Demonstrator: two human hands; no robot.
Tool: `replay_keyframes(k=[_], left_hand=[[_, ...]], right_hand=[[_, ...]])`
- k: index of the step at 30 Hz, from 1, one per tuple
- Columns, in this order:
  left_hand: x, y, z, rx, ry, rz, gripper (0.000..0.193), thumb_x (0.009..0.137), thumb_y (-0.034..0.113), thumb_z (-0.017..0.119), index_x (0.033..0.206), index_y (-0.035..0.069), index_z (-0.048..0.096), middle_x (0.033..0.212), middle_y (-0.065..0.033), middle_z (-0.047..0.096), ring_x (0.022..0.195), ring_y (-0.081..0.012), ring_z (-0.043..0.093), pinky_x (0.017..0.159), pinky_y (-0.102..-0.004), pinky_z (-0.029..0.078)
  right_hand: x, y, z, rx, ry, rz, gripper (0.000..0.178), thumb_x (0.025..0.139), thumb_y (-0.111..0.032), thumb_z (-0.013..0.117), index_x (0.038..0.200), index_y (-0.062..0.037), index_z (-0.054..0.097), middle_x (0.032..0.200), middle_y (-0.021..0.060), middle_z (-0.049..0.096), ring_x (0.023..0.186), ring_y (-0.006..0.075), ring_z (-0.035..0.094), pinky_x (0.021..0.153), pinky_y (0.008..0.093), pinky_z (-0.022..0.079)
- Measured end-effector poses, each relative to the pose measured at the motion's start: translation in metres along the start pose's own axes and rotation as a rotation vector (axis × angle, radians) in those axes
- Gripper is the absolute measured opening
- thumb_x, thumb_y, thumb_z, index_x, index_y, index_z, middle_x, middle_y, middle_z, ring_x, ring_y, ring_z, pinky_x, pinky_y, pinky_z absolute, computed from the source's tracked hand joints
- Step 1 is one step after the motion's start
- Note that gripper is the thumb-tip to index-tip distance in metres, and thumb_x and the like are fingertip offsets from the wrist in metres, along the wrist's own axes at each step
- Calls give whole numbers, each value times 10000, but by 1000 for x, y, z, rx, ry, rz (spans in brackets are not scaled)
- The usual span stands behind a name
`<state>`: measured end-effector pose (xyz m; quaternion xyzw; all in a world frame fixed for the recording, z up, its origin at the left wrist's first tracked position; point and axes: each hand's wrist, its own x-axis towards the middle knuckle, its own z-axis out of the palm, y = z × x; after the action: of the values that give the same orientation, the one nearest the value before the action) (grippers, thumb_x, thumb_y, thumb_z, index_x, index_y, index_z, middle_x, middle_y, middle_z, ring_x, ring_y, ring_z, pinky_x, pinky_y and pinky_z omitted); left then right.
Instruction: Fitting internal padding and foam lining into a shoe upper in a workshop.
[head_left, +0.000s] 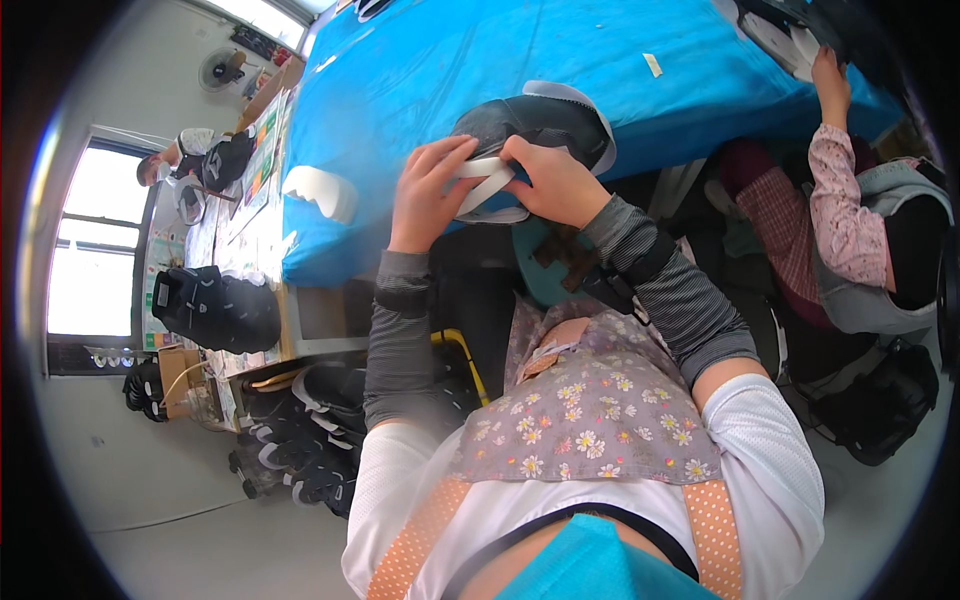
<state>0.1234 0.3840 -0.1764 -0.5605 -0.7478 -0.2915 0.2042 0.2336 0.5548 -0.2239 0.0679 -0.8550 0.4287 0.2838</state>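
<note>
My left hand (pixel 430 195) and my right hand (pixel 558 180) come together at the near edge of the blue-covered table (pixel 400 90). Pinched between the fingers of both hands is a looped white strip (pixel 485 188). It lies against the near side of a black, rounded piece with a white rim (pixel 510 120), which rests on the table edge and whose kind I cannot make out. Both thumbs press on the strip, the right one from above. To the left of my hands, a white curved block (pixel 320 192) sits on the blue cover.
At right, a co-worker's hand (pixel 828 80) touches a black and white piece (pixel 785 45). Black skate-like boots (pixel 310 440) pile up below left. Black bags or boots (pixel 215 310) stand on a side table. Another person (pixel 185 155) is farther back.
</note>
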Motion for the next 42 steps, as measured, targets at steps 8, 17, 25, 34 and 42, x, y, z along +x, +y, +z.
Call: replay_keyframes(k=[8,17,25,34,42], left_hand=[[1,4,6,-66,2,-2,333,718,-29,661,1040,57,669,1007,-89,665,937,-282,615,821,-356,487],[16,18,8,-49,25,-75,266,726,66,717,989,84,684,942,-70,653,889,-286,605,761,-370,485],[-7,3,-23,-266,128,-51,285,769,83,746,1047,56,686,1005,-75,668,804,-155,599,735,-282,473],[-19,4,-51,-106,-441,-215,447,723,71,770,1147,86,628,1116,-38,644,728,-188,577,693,-278,505],[-17,-27,-42,70,-457,-9,255,758,39,701,1008,69,663,1057,-64,664,809,-269,643,733,-316,521]], right_hand=[[-2,-2,1,9,32,-22,271,823,-106,660,1018,-41,483,913,188,644,874,382,627,714,424,500],[-6,2,2,22,75,63,250,830,-171,661,980,-68,488,877,165,643,854,382,625,703,432,503],[1,8,-2,5,56,-37,265,825,-180,688,987,-59,516,905,162,662,870,360,644,738,400,523],[13,10,-8,-131,18,-87,227,833,-194,691,945,-77,531,879,158,666,819,349,655,723,383,532],[17,13,-2,-212,-56,-98,282,814,-227,706,1025,-88,581,829,138,663,776,318,658,690,376,520]])
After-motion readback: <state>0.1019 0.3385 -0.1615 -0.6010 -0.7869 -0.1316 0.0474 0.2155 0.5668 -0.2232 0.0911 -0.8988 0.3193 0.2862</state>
